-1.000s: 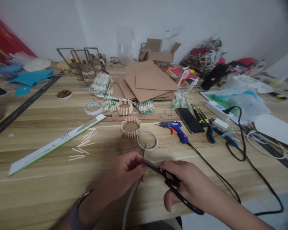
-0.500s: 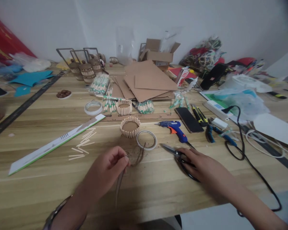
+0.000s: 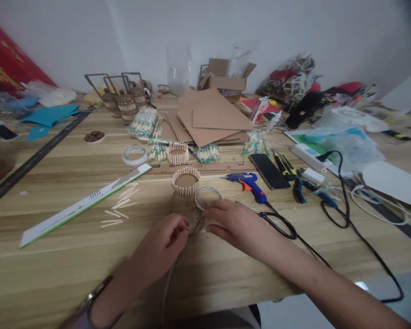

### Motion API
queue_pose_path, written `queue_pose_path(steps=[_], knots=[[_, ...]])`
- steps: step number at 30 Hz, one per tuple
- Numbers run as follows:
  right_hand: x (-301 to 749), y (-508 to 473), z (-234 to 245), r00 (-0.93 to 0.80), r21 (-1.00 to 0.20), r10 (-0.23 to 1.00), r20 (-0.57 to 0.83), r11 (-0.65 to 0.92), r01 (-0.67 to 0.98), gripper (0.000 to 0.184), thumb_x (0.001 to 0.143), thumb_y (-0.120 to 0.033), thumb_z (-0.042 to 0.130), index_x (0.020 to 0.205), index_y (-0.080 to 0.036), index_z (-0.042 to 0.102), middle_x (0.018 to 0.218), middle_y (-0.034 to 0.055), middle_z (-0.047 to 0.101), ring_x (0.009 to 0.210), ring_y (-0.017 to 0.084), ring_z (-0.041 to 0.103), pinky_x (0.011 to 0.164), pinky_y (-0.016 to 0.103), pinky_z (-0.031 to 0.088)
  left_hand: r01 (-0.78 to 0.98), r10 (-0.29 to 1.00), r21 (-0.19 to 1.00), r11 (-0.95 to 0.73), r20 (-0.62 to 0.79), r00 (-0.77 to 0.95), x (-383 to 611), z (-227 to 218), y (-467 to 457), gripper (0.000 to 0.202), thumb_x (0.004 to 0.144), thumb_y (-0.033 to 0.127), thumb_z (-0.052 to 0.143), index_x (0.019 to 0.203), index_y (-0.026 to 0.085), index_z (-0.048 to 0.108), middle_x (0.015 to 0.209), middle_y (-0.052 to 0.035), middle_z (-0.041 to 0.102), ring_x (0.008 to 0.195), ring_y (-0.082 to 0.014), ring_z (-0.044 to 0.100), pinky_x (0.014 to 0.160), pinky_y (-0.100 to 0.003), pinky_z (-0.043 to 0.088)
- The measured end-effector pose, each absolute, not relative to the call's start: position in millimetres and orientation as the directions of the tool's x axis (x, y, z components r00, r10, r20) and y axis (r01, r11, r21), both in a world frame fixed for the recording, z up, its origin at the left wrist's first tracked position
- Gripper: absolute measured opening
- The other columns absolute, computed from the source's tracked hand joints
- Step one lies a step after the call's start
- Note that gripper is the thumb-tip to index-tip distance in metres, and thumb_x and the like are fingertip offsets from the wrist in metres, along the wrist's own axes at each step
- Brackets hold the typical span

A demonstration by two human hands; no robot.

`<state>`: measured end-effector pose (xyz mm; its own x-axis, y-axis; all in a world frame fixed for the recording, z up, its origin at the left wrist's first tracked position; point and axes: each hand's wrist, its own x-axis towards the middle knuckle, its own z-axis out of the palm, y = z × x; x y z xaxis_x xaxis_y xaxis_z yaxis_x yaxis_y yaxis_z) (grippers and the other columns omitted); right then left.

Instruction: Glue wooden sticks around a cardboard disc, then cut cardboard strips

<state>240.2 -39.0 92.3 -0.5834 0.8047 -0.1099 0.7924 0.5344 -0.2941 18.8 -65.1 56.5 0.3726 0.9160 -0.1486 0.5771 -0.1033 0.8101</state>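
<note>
Pale wood-grain table [image 3: 71, 274]: nearest, a thin, flat grey strip [image 3: 167, 283] hangs from the left hand [image 3: 167, 240] toward the near edge. Left thumb and fingers are together, clamped on this strip. A thin brown strand [image 3: 196, 225], curled in a loop, lies between the hands, just beside the left fingertips. Right hand [image 3: 228, 224] reaches across from the right, fingers bent at the strand; cannot tell whether they grip it or merely touch. Black-handled metal scissors [image 3: 288, 237] lie beyond the right wrist, blades partly hidden by that hand. Left of the hands: loose pale wooden sticks [image 3: 121, 214], scattered beside a long white board with a green edge [image 3: 85, 201]. Just beyond the right fingers, a flat white tape ring [image 3: 208, 188]; past it to the left, a round, brown-floored stick-walled cup [image 3: 187, 189]. A blue glue gun with orange trigger [image 3: 251, 183] lies to the right, nozzle pointing left, near a black phone [image 3: 269, 171]. Farther: a second such cup [image 3: 178, 159], with a white tape roll [image 3: 135, 161] to its left. Behind these, stacked brown cardboard sheets [image 3: 222, 116]. Farthest noted: brown lidded buckets with tall square handles [image 3: 126, 107], left, and an open cardboard box [image 3: 228, 83] near the wall.
</note>
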Motion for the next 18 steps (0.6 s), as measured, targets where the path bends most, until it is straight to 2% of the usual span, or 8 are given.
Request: queue_pose_path(steps=[2,4,8,10,14,18], knots=[[228.0,-26.5,88.7,-0.621,-0.296,0.779,-0.082,0.576,0.762,0.016,0.093,-0.020,0.063,0.107,-0.018,0.071,0.106,0.0098,0.069,0.102,0.025,0.062,0.081,0.033,0.047,0.628,0.919,0.760,-0.168,-0.109,0.378,19.3,56.0,-66.3,0.015,0.090,0.030,0.041,0.085,0.023,0.053,0.086,-0.0036,0.063,0.078,-0.0210,0.058,0.071,-0.033,0.041],[222.0,-17.6,84.1,-0.636,-0.317,0.770,-0.051,0.592,0.741,0.017,0.094,-0.014,0.060,0.105,-0.017,0.072,0.104,0.0099,0.069,0.100,0.024,0.062,0.080,0.032,0.046,0.673,0.904,0.714,-0.193,-0.137,0.405,18.5,55.8,-68.4,0.014,0.089,0.027,0.041,0.079,0.023,0.050,0.081,-0.0037,0.062,0.075,-0.0215,0.057,0.068,-0.033,0.039],[213.3,-12.1,81.6,-0.675,-0.470,0.733,-0.078,0.571,0.674,0.024,0.092,-0.005,0.055,0.104,-0.015,0.073,0.105,0.0091,0.071,0.095,0.020,0.065,0.077,0.027,0.046,0.704,0.877,0.690,-0.169,-0.221,0.427,16.4,61.8,-75.8,0.016,0.090,0.023,0.039,0.079,0.022,0.050,0.081,-0.0037,0.064,0.076,-0.0214,0.058,0.068,-0.033,0.037],[206.0,-10.4,83.5,-0.704,-0.493,0.698,-0.129,0.571,0.656,0.027,0.088,-0.002,0.060,0.108,-0.014,0.073,0.109,0.0093,0.071,0.098,0.021,0.067,0.079,0.026,0.048,0.725,0.863,0.670,-0.159,-0.262,0.431,16.9,68.1,-80.5,0.016,0.090,0.022,0.039,0.079,0.022,0.050,0.082,-0.0036,0.064,0.077,-0.0213,0.058,0.068,-0.033,0.037],[192.2,-1.2,85.2,-0.714,-0.416,0.659,-0.236,0.596,0.687,0.029,0.079,-0.002,0.072,0.106,-0.010,0.073,0.112,0.0134,0.070,0.100,0.025,0.067,0.080,0.029,0.049,0.761,0.808,0.622,-0.183,-0.345,0.477,19.3,81.1,-89.7,0.015,0.089,0.021,0.040,0.081,0.022,0.052,0.082,-0.0028,0.066,0.076,-0.0201,0.058,0.067,-0.032,0.036],[192.0,5.1,81.0,-0.717,-0.437,0.660,-0.224,0.590,0.679,0.042,0.066,-0.007,0.087,0.104,-0.012,0.072,0.115,0.0132,0.069,0.094,0.024,0.067,0.075,0.027,0.049,0.784,0.782,0.597,-0.170,-0.402,0.476,14.4,89.3,-95.1,0.015,0.087,0.021,0.041,0.084,0.022,0.055,0.085,-0.0024,0.066,0.080,-0.0205,0.059,0.068,-0.031,0.036]])
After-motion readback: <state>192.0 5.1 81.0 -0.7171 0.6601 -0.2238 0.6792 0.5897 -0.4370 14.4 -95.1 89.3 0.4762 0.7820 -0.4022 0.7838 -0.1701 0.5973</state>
